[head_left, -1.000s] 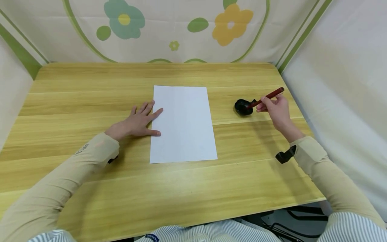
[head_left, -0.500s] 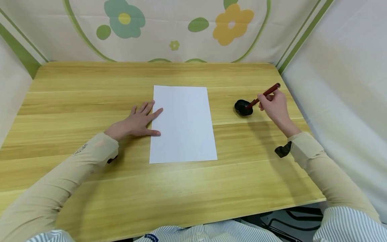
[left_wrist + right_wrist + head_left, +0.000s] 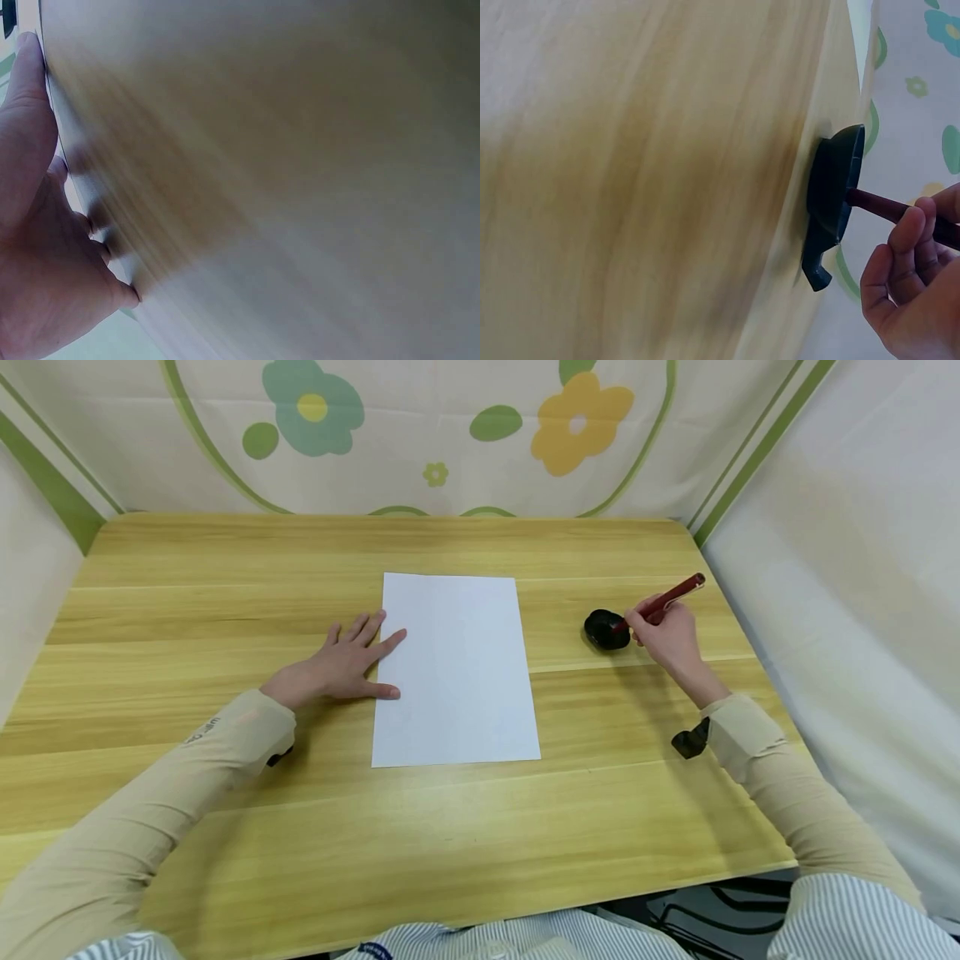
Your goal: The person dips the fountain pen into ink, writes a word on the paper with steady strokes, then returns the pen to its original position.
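L hand [image 3: 41, 262] | fgrs spread | pinky on wd tbl [image 3: 225, 150], blurry

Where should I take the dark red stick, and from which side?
Probably the shaft of the dark red stick, clear of the black dish, coming from the right as the right hand does: the stick is slim and slants up and rightward, with its lower end inside the dish.

On the table [image 3: 450, 847], the paper [image 3: 465, 672] lies left of the dish [image 3: 602, 631], into which the stick [image 3: 681, 588] dips
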`<act>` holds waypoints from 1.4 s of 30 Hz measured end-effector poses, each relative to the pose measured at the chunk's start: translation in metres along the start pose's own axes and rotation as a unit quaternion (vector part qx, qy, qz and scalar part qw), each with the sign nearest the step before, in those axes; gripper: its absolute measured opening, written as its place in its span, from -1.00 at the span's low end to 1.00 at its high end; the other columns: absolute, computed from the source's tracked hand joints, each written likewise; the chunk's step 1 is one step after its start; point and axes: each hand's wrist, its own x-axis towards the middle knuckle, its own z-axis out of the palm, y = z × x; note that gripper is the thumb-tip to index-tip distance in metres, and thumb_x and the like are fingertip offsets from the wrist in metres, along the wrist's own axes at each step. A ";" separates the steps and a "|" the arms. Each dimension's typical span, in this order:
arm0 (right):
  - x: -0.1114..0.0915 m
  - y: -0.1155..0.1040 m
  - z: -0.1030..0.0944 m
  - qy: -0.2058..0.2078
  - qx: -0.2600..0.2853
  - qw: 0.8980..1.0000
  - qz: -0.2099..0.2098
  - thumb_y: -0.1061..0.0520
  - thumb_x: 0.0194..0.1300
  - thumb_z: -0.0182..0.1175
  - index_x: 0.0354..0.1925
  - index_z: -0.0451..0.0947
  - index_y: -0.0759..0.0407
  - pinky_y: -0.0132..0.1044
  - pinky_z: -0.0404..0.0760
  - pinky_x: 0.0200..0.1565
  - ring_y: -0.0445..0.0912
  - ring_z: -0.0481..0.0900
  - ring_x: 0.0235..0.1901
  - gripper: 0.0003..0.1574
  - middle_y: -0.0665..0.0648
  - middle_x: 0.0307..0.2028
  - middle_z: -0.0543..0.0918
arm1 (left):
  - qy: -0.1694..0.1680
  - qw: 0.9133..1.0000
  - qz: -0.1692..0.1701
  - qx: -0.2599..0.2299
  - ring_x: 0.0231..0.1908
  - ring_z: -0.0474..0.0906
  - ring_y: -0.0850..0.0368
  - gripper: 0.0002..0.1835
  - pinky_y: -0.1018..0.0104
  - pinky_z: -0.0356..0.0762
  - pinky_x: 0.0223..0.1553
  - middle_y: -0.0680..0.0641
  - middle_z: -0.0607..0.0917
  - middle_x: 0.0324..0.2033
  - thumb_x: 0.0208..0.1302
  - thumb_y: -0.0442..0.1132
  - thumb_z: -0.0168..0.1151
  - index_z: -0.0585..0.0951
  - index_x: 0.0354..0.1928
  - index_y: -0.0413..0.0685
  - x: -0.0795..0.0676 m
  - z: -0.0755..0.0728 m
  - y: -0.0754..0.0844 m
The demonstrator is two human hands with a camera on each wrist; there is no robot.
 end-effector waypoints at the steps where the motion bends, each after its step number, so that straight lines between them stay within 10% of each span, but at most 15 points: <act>1: 0.000 0.000 0.000 -0.002 -0.001 1.000 0.002 0.00 0.29 0.15 -0.35 0.53 0.19 -0.36 0.39 -0.58 -0.02 0.54 -0.62 -0.73 -0.07 -0.70 0.56 | 0.000 1.000 0.000 0.000 0.45 -0.44 -0.34 0.05 -0.45 -0.39 0.27 -0.27 -0.40 0.47 0.15 0.38 0.10 -0.17 0.51 0.13 0.000 0.000 0.000; 31: 0.015 -0.022 0.005 -0.018 0.101 0.995 -0.020 0.09 0.27 0.19 -0.26 0.46 0.11 -0.40 0.57 -0.49 -0.17 0.60 -0.57 -0.86 -0.08 -0.57 0.60 | 0.001 1.000 -0.007 -0.002 0.45 -0.47 -0.33 0.03 -0.46 -0.38 0.28 -0.27 -0.41 0.46 0.18 0.35 0.10 -0.18 0.51 0.13 0.002 -0.002 0.009; 42: 0.033 -0.078 0.059 -0.086 0.120 0.987 -0.069 0.08 0.27 0.18 -0.25 0.45 0.09 -0.42 0.49 -0.51 -0.17 0.60 -0.55 -0.86 -0.08 -0.57 0.61 | 0.004 1.000 -0.010 0.004 0.45 -0.45 -0.32 0.04 -0.45 -0.36 0.29 -0.27 -0.39 0.47 0.17 0.34 0.11 -0.17 0.51 0.14 0.012 -0.004 0.015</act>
